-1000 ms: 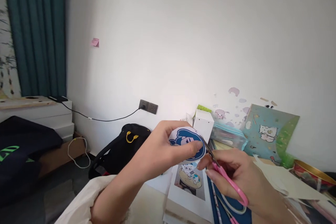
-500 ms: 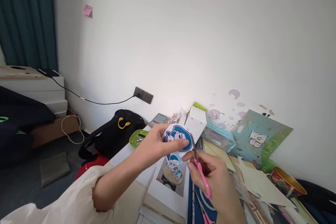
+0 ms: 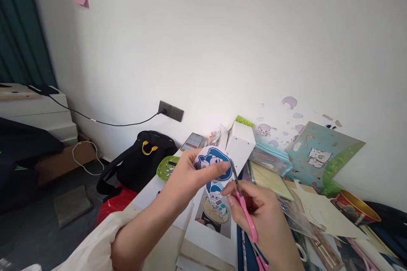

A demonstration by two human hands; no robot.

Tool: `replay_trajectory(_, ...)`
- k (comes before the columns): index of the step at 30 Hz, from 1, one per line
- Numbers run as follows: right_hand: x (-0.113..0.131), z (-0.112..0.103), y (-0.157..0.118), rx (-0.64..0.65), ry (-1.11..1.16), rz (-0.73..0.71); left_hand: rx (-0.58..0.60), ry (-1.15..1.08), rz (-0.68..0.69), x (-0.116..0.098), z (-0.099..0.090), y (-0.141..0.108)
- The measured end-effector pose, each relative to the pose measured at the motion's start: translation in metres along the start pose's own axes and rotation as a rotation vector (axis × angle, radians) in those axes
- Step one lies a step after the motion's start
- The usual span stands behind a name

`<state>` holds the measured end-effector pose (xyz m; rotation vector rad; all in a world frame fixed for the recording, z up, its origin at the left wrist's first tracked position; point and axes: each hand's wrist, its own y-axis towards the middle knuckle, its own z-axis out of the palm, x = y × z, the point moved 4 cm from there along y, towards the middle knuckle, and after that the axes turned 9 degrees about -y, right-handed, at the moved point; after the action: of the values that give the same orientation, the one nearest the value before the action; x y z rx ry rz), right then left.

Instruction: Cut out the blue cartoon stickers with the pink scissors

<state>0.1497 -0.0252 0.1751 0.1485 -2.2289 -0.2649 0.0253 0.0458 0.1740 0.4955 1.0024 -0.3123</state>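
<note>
My left hand (image 3: 193, 174) pinches a paper cartoon cutout (image 3: 212, 153), white-edged with blue-haired figures, thumb on its front. In my right hand (image 3: 265, 207) is a pair of pink-handled scissors (image 3: 247, 217). Their blades point up and lie along the cutout's right edge; whether they are closed on the paper I cannot tell. Below the cutout, a white sheet (image 3: 208, 247) with a printed photo of similar cartoon figures (image 3: 216, 209) lies on the table. A second pair of pink-handled scissors (image 3: 262, 262) is partly hidden below my right hand.
Behind my hands stand a white box (image 3: 243, 135), a phone (image 3: 192, 140) and a clear zip pouch (image 3: 273, 156). A green dish (image 3: 164, 168) sits left. Paper scraps (image 3: 318, 211), a red-gold tin (image 3: 356, 207) and a cartoon folder (image 3: 321, 156) crowd the right. A black backpack (image 3: 143, 165) stands beyond the table's left edge.
The camera view has shifted slightly, so the sticky note and curtain sit further left. Both hands keep their grips, and the scissors stay at the cutout's right edge.
</note>
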Motion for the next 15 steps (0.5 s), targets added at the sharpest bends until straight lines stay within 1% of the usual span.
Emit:
replay_trajectory(4,-0.0016,0.0019,-0.0004,0.011,0.010,-0.040,0.017,0.010,-0.038,-0.0049,0.0004,-0.0011)
replay_trajectory(9,-0.0003,0.0033,-0.0007,0.000,0.077,-0.096,0.004,0.056,-0.051,-0.0085,0.0012,-0.0035)
replay_trajectory(15,-0.0005,0.0026,-0.0032,-0.071,0.140,-0.137,-0.003,0.048,-0.053,-0.0084,0.0017,-0.0051)
